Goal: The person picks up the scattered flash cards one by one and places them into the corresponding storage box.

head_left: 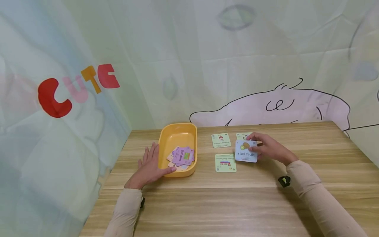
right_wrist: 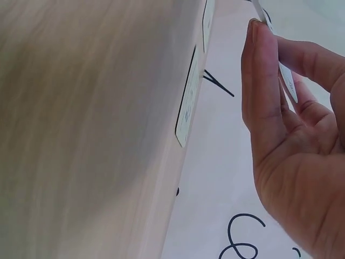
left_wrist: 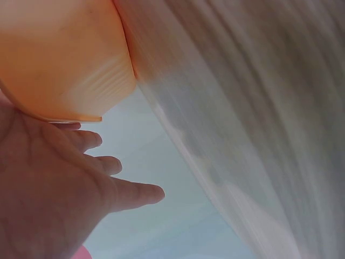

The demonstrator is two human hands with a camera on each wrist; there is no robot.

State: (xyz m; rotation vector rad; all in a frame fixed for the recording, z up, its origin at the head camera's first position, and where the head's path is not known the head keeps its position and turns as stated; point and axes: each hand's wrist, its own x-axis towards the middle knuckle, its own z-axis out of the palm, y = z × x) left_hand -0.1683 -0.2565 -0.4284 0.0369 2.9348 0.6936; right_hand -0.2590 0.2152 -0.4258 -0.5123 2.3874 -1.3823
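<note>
My right hand (head_left: 267, 148) pinches a blue "kiwi fruit" card (head_left: 246, 152) between thumb and fingers; in the right wrist view the card (right_wrist: 288, 83) appears edge-on, raised above the table. It partly covers a green card (head_left: 242, 135) behind it. Nearby on the table lie a green "Lantern Festival" card (head_left: 221, 140) and an upside-down green card (head_left: 225, 163) with a boat picture. My left hand (head_left: 149, 168), fingers spread and straight, rests against the left side of a yellow plastic tray (head_left: 193, 135), its thumb over the near rim. Inside are several cards, a purple "garden" card (head_left: 181, 156) on top.
The wood-grain table (head_left: 225, 207) ends at a back edge against a printed cloth (head_left: 183, 82). More cloth, with the coloured letters "CUTE" (head_left: 55, 98), hangs along the left side. A dark strap (head_left: 285, 181) shows at the right wrist.
</note>
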